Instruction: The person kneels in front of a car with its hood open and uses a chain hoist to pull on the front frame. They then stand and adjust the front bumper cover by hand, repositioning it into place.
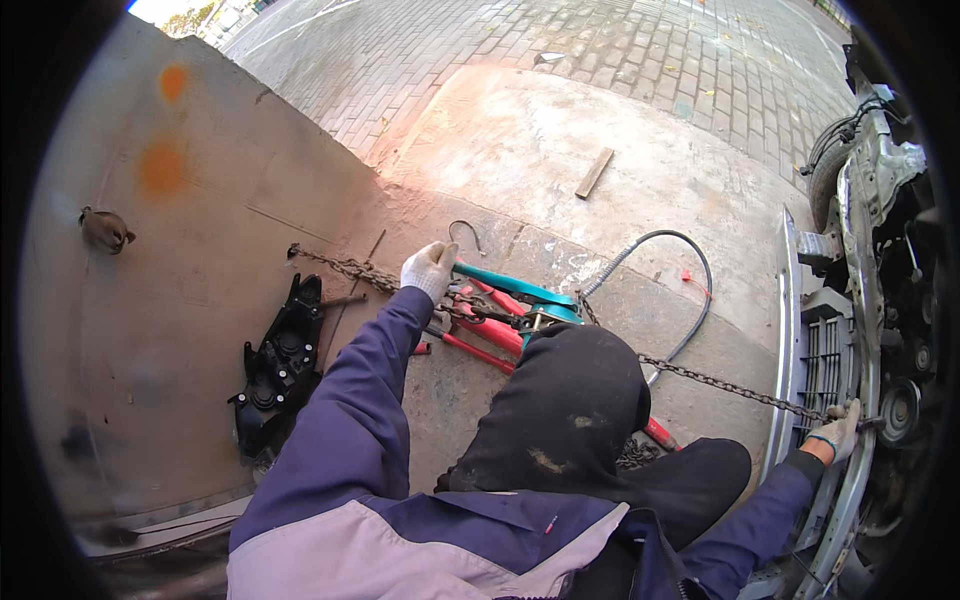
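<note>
My left hand [428,271], in a white knit glove, is closed at the end of the teal lever handle [515,284] of a chain hoist. The hoist's teal body [550,316] is partly hidden by my knee. From it a rusty chain [350,266] runs left to an anchor in the wall. Another length of chain [725,383] stretches right to the vehicle's bare front frame [858,300]. There my gloved right hand [840,432] is closed around the chain's end, close to the metal beam. Red tubular bars [485,325] lie beneath the hoist.
A black hose [708,280] loops over the concrete. A black metal bracket assembly [277,365] rests by the left wall [200,230]. A flat wooden strip [594,173] lies farther off, before brick paving [620,70]. More chain [638,455] is piled beside my leg.
</note>
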The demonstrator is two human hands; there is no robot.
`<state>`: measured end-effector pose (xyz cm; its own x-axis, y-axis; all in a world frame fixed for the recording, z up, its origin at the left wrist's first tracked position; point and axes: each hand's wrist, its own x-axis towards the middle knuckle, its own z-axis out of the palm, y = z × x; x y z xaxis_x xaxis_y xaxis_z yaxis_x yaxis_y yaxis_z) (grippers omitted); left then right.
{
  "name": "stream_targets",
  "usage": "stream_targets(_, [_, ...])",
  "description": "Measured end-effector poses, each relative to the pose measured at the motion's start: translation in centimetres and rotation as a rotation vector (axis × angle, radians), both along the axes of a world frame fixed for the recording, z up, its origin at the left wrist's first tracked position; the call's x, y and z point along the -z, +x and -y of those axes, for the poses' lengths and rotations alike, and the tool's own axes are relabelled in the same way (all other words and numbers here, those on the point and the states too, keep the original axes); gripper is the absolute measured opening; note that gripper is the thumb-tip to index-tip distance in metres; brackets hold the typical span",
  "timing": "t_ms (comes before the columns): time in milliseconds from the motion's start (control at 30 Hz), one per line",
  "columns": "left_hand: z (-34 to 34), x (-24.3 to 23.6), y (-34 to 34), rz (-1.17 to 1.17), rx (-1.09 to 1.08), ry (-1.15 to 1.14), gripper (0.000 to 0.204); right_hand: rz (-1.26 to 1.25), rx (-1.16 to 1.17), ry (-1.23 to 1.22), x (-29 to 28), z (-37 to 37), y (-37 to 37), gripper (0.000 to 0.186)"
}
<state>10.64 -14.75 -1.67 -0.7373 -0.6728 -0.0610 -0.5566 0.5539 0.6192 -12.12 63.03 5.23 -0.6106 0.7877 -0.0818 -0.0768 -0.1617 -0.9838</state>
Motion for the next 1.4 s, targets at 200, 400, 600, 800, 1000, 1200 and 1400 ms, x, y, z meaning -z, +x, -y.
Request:
stream_targets(200, [-0.5, 0.0, -3.0, 0.408, -0.018, -0.169, 0.051, -0.020, 0.038, 0.034, -0.6, 1.2, 0.1, 0.025])
stream_targets(400, [-13.0, -12.4, -12.2, 0.125, 0.643, -0.332, 0.043, -0.049, 0.021, 0.024, -0.2, 0.7, -0.8, 0.028])
stream_targets(600, [-18.8, -12.1, -12.7, -0.242, 0.965, -0.339, 0.034, -0.056, -0.018, 0.055, -0.7, 1.2, 0.3, 0.023])
stream_targets(800, [-4.4, -3.5, -1.7, -0.418, 0.164, 0.023, 0.023, 0.031, 0.031, -0.018, -2.7, 4.0, 0.9, 0.020])
stream_targets(1000, [2.3, 5.1, 4.7, -0.107, -0.083, 0.205, 0.047, -0.001, 0.044, 0.018, -3.9, 5.6, 1.7, 0.023])
stream_targets(1200, [-5.9, -7.2, -7.9, 0.079, 0.268, -0.389, 0.047, -0.022, 0.080, -0.037, -4.8, 6.5, 1.6, 0.023])
stream_targets(1400, [-21.1, -15.3, -14.0, -0.012, 1.122, -0.455, 0.037, -0.004, 0.046, -0.023, -4.4, 5.7, 1.7, 0.028])
